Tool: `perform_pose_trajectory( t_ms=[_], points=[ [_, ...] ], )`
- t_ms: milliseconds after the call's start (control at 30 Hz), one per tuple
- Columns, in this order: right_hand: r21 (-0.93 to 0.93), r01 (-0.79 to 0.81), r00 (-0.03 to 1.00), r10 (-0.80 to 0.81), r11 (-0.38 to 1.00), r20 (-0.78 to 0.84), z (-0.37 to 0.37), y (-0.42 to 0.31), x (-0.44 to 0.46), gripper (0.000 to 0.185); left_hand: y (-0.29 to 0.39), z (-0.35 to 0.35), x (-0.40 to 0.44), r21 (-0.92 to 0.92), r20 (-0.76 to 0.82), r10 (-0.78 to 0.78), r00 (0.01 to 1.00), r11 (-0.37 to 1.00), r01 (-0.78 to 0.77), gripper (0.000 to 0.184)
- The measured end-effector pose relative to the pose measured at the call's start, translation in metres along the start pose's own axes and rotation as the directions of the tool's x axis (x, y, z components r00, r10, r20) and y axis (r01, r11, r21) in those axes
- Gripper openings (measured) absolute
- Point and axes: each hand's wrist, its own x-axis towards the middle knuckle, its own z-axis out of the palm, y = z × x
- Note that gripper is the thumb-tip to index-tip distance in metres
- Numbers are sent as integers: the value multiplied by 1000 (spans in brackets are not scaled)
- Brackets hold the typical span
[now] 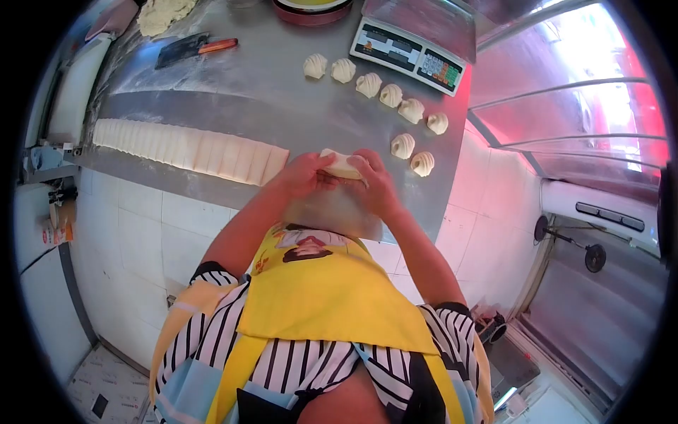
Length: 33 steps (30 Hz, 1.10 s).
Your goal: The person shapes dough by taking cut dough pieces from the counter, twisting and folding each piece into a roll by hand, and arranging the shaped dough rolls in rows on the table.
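Note:
Between my two hands, close to the table's front edge, is a pale piece of dough (340, 165). My left hand (308, 174) grips its left end with the fingers curled. On the other end, my right hand (373, 179) pinches it with thumb and fingers. A long strip of dough cut into slices (191, 150) lies to the left, its right end near my left wrist. Beyond my right hand, several shaped dough rolls with ridged tops sit on the table, the closest being a ridged roll (402, 145).
A digital scale (406, 55) stands at the back right of the metal table (282, 106). A dark-bladed scraper with a red handle (217, 46) lies at the back left, near a dough lump (162, 15). A round red container (312, 14) is at the far edge.

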Motion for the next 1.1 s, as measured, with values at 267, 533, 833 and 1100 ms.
perform_pose_trajectory(
  t_ms=[267, 533, 833, 1100],
  points=[
    [587, -807, 361, 733, -64, 577, 9, 29, -20, 37, -15, 16, 21, 859, 332, 683, 650, 66, -507, 16],
    [229, -387, 910, 330, 893, 249, -20, -9, -11, 40, -8, 7, 33, 809, -52, 293, 955, 573, -132, 22],
    [693, -716, 445, 709, -85, 547, 18, 58, -14, 25, -37, 35, 17, 782, 428, 654, 624, 78, -618, 14],
    [533, -844, 309, 764, -54, 566, 7, 34, -3, 38, -38, 27, 37, 678, 104, 517, 850, 588, -441, 23]
  ],
)
